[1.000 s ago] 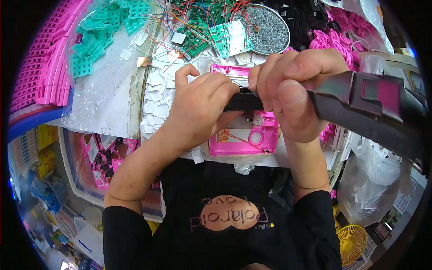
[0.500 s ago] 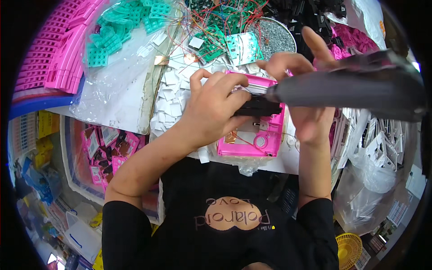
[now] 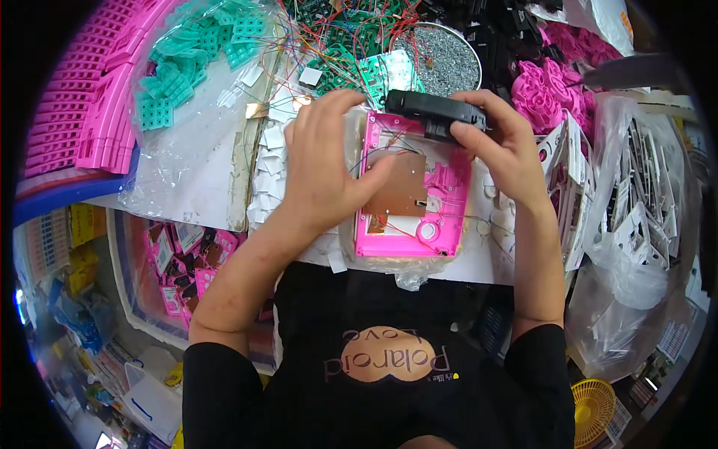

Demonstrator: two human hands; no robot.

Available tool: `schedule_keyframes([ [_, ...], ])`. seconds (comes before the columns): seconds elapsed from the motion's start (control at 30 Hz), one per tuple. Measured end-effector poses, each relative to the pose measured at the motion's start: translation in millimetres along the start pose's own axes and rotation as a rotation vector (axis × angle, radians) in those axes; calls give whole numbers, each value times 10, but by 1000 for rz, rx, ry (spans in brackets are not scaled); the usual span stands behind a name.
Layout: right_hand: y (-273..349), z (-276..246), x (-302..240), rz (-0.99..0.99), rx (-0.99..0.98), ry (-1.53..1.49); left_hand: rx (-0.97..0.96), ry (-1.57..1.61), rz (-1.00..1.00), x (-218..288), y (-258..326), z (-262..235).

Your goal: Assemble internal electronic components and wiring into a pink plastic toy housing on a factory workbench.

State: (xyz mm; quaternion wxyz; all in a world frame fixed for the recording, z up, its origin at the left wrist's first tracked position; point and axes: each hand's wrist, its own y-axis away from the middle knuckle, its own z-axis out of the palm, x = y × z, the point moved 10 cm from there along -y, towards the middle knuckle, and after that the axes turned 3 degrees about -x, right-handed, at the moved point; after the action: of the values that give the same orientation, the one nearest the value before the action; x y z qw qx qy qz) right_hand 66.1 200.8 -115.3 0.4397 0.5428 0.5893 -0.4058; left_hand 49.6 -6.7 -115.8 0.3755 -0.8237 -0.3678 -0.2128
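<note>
A pink plastic housing [image 3: 451, 243] lies open side up on the bench in front of me. Inside it are a brown circuit board [image 3: 404, 179] and thin wires. My right hand [image 3: 508, 142] grips a black plastic part [image 3: 430, 106] between thumb and fingers, holding it over the housing's far edge. At the left edge of the housing is my left hand [image 3: 321, 161], fingers stretched out and thumb over the board. Its fingertips are close to the black part's left end; whether they touch it I cannot tell.
Wired green circuit boards [image 3: 348, 63] and a round tray of small screws [image 3: 449, 67] stand behind. White square pads [image 3: 268, 176] lie left. Pink parts [image 3: 550, 93], white plates in bags [image 3: 632, 254] and a blurred dark grey tool [image 3: 636, 75] are on the right.
The dark grey tool has swung away from over the housing to the far right. My right hand now holds the black part, raised and moved away from me; my left hand has let go of it.
</note>
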Motion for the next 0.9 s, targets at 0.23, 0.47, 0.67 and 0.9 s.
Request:
schedule_keyframes([
  [0.23, -26, 178, -25, 39, 27, -72, -10, -125, 52, 95, -49, -37],
  [0.47, -479, 511, -102, 63, -171, 214, -415, -205, 144, 276, 55, 376],
  [0.67, -660, 575, -261, -65, -236, 424, -646, -480, 195, 292, -152, 619],
  [0.9, -714, 489, -136, -8, -217, 446, -490, -398, 315, 546, -123, 522],
])
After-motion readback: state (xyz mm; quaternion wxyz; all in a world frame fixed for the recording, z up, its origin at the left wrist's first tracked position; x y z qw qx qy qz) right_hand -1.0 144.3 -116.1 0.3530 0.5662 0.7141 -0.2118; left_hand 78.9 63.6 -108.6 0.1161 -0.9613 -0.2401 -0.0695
